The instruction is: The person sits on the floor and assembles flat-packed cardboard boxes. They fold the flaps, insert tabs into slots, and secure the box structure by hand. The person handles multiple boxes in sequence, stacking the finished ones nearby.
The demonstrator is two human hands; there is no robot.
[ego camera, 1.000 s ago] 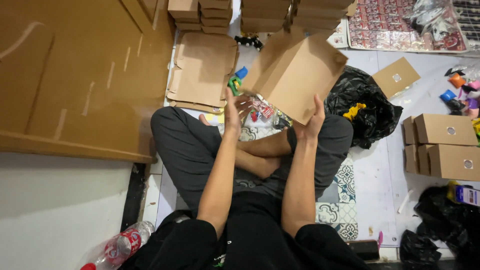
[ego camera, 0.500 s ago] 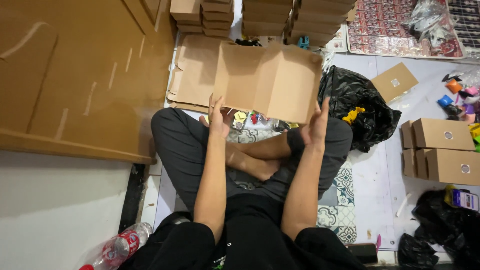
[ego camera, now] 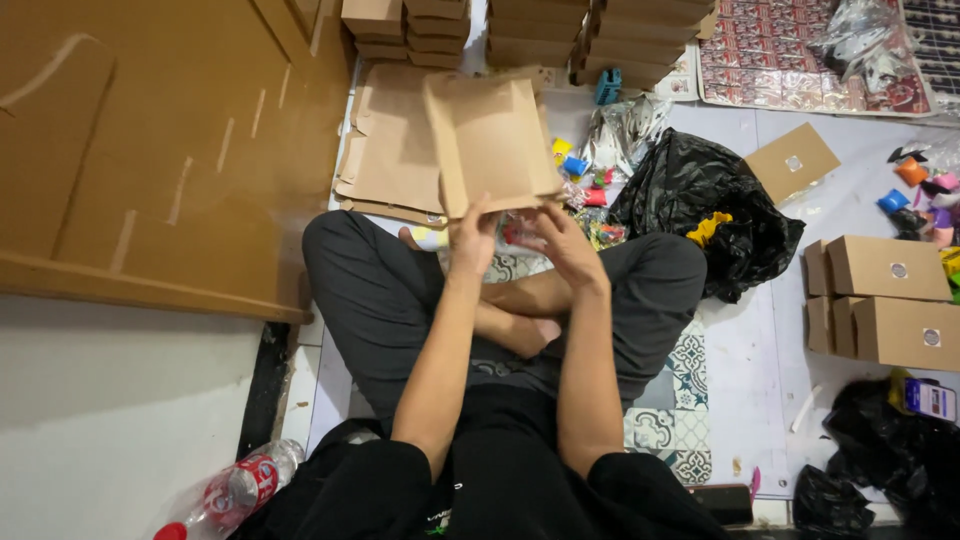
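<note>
Person sits cross-legged on the floor, both hands raised in front, working a half-folded brown cardboard box point(ego camera: 492, 140). Left hand point(ego camera: 473, 238) grips the box's near edge at the left corner, fingers curled closed around the card, thumb on the near side. Right hand point(ego camera: 562, 240) is at the near right corner, fingers bent and pinching the edge/flap there; exact finger positions behind the card can't be made out. Box is held tilted, open side facing up toward the camera, side walls partly raised, sitting above the knees and centre-frame, just in front of a stack of flat cardboard blanks point(ego camera: 390, 150) lying on the floor to its left and far side. Far edge of the scene: rows of finished brown boxes point(ego camera: 520, 25) stacked. Right of the box, a black plastic bag point(ego camera: 715, 200) with small coloured items point(ego camera: 585, 180) scattered between it and the box. Far right: three closed brown boxes point(ego camera: 885, 300) grouped together, one flat box point(ego camera: 792, 162) lying apart nearer the bag. Left: large wooden panel point(ego camera: 150, 150) filling that side. Near left corner: plastic bottle point(ego camera: 240, 488) with red label lying on its side beside the person's leg.
</note>
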